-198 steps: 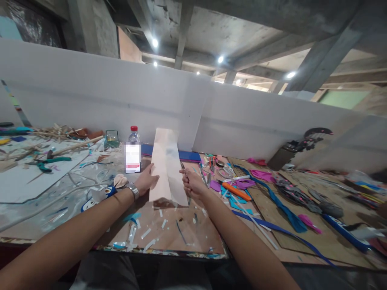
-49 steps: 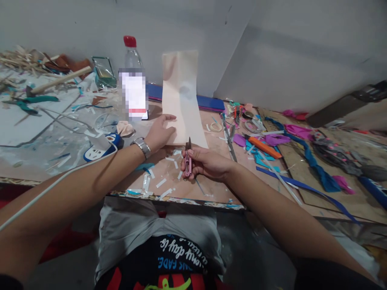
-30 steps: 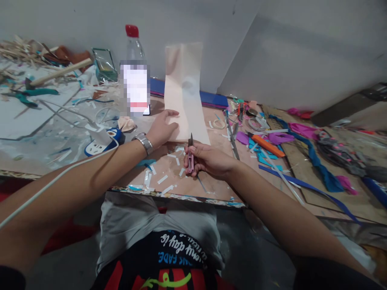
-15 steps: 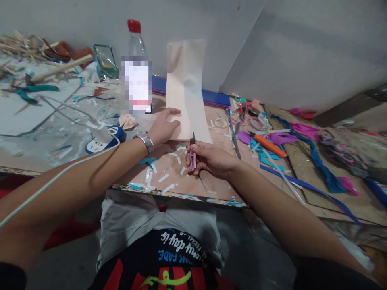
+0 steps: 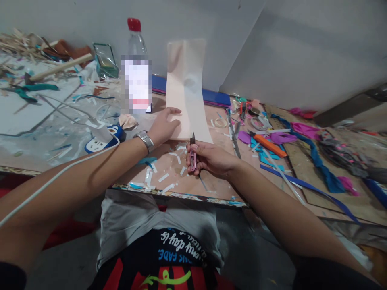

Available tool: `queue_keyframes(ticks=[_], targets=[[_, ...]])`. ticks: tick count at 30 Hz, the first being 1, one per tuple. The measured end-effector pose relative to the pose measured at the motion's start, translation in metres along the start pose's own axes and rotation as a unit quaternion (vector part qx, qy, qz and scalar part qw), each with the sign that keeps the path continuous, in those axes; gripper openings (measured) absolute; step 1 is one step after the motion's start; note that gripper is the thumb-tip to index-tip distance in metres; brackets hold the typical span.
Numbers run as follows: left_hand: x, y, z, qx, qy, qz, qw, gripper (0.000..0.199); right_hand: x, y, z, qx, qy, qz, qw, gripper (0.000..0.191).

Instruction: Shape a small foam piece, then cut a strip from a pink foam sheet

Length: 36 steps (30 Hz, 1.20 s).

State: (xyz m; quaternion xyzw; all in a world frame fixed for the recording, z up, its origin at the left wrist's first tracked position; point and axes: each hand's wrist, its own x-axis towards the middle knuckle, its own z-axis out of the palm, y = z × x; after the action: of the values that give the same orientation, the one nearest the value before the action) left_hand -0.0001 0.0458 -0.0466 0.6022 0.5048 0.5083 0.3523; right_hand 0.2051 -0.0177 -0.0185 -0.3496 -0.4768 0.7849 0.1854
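A long pale sheet (image 5: pixel 187 92) lies with its near end on the table and its far end leaning up against the wall. My left hand (image 5: pixel 165 124) rests on the sheet's near left corner, fingers spread and holding nothing. Just right of it, my right hand (image 5: pixel 208 158) is wrapped round a small tool with a pink handle (image 5: pixel 193 161) and a dark pointed blade. The tip points away from me and overlaps the near edge of the sheet; whether it touches cannot be made out.
Behind the left hand stand a bright phone (image 5: pixel 139 84) and a red-capped bottle (image 5: pixel 134 26). A power strip (image 5: pixel 101 141) with a white cable is at left, near green-handled pliers (image 5: pixel 39 88). An orange cutter (image 5: pixel 270 145), tape rolls and scraps lie right. White strips litter the near table.
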Motion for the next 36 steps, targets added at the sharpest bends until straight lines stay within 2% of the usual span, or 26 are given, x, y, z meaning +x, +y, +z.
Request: queue_keyframes(ticks=[12, 23, 31, 36], targets=[[-0.0021, -0.0005, -0.0003, -0.012, -0.002, -0.006, 1.000, 0.047, 0.0002, -0.0001, -0.0005, -0.002, 0.003, -0.002, 1.000, 0.017], [-0.0021, 0.0034, -0.0013, -0.005, -0.003, -0.013, 1.000, 0.044, 0.0006, -0.0002, 0.0002, -0.008, 0.007, -0.001, 1.000, 0.019], [-0.0016, 0.0040, -0.0005, -0.017, 0.001, -0.029, 0.999, 0.042, 0.0004, 0.0009, -0.0004, -0.010, 0.002, -0.007, 1.000, 0.025], [-0.0010, 0.0019, 0.0010, -0.042, -0.003, -0.056, 0.998, 0.039, 0.0001, -0.0002, -0.0008, -0.002, -0.009, -0.003, 1.000, 0.022]])
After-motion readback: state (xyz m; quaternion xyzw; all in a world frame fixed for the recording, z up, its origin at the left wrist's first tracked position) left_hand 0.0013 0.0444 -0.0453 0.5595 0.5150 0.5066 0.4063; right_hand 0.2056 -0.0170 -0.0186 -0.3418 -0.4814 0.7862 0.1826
